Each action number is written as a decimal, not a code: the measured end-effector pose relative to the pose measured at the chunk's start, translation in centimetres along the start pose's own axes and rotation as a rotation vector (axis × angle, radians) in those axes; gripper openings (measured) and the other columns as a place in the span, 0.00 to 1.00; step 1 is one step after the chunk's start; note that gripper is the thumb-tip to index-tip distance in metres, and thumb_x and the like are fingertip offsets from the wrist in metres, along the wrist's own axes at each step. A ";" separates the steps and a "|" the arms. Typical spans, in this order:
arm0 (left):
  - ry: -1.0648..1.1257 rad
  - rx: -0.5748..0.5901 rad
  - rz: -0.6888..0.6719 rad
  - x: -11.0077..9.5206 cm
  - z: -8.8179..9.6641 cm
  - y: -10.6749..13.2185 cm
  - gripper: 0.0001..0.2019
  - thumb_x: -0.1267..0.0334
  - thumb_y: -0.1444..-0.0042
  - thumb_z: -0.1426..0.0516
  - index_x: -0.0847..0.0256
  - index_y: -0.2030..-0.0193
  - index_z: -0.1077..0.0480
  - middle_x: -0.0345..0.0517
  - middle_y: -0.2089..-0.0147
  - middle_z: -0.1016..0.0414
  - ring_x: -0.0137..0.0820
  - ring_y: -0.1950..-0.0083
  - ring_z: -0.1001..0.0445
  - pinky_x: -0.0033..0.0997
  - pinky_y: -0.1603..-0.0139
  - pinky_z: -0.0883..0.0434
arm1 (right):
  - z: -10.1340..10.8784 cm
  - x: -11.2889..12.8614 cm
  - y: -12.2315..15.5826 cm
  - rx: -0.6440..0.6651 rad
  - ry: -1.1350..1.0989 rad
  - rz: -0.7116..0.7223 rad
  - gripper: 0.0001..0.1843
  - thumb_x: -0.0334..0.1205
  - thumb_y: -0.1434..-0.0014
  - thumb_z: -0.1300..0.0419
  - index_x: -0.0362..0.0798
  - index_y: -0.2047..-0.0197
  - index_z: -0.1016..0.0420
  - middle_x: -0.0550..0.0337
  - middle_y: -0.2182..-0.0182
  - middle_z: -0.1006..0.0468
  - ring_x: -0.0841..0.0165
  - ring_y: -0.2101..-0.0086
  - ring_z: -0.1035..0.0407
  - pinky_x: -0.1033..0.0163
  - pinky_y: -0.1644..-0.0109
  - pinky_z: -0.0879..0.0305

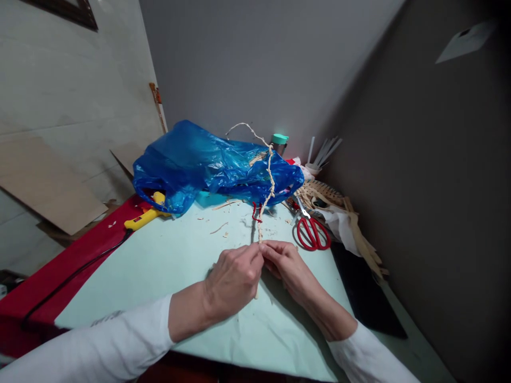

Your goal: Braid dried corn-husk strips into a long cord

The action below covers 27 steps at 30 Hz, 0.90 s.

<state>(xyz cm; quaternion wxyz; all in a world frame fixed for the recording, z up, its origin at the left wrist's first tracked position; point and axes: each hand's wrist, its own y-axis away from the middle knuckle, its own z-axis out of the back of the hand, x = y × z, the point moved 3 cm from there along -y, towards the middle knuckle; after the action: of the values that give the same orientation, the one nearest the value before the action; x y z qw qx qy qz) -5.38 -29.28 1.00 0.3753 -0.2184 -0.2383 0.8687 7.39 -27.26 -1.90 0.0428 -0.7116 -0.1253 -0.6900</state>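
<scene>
- Strand [272, 187], pale, knobbly and apparently twisted, stands upright above the middle of the worktop [191, 266], its thin tip curling over to the left.
- Left hand [235, 276] and right hand [291, 270] meet near its lower part, fingers [272, 250] of both clamped on it; a short end shows beneath.
- The length above the hands looks already worked, judging by its twists. How much is left cannot be told.
- Red thread [254, 211] hangs beside the strand; whether it is tied on is unclear.
- Around them, the pale green cover carries scattered scraps [225, 234], red-handled scissors [313, 234] on the right and a yellow tool [146, 218] on the left.
- Behind lies a crumpled blue bag [183, 165], with a teal-lidded container [280, 139] beyond.
- A grey wall [259, 69] closes off the room; cardboard [56, 186] leans at the left.
</scene>
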 end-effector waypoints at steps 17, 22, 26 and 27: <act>1.549 0.365 0.975 3.1 -2.3 -0.8 0.06 0.64 0.40 0.48 0.61 0.67 0.40 0.38 0.76 0.35 0.15 0.83 0.57 0.20 0.83 0.63 | -0.2 0.8 0.5 0.144 0.172 0.000 0.14 0.46 0.37 0.47 0.46 0.70 0.33 0.65 0.78 0.37 0.76 0.80 0.49 0.67 0.75 0.55; 1.393 0.299 1.019 3.8 -2.7 -0.2 0.06 0.63 0.46 0.45 0.62 0.71 0.35 0.31 0.82 0.46 0.16 0.85 0.57 0.23 0.84 0.62 | -0.4 1.7 1.1 -0.046 0.907 0.220 0.13 0.35 0.37 0.53 0.46 0.67 0.29 0.58 0.76 0.26 0.70 0.76 0.38 0.64 0.71 0.52; 1.113 0.223 0.979 3.9 -2.9 0.2 0.15 0.58 0.47 0.45 0.63 0.80 0.35 0.34 0.86 0.46 0.18 0.85 0.54 0.25 0.83 0.59 | -0.7 2.3 1.9 -0.201 1.362 0.347 0.10 0.34 0.40 0.51 0.46 0.69 0.30 0.56 0.76 0.24 0.70 0.79 0.39 0.62 0.72 0.60; 1.088 0.213 0.978 3.9 -2.9 0.3 0.14 0.58 0.47 0.45 0.63 0.80 0.34 0.33 0.87 0.47 0.19 0.85 0.54 0.25 0.83 0.59 | -0.8 2.4 2.1 -0.196 1.399 0.390 0.10 0.34 0.40 0.50 0.46 0.69 0.30 0.56 0.76 0.24 0.70 0.79 0.38 0.62 0.73 0.61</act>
<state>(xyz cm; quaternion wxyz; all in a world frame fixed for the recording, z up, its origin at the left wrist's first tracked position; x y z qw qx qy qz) -6.32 -25.79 -2.26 0.0294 -0.6620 0.1916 0.7240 7.12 -29.19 0.72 0.1711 -0.1144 0.1228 -0.9709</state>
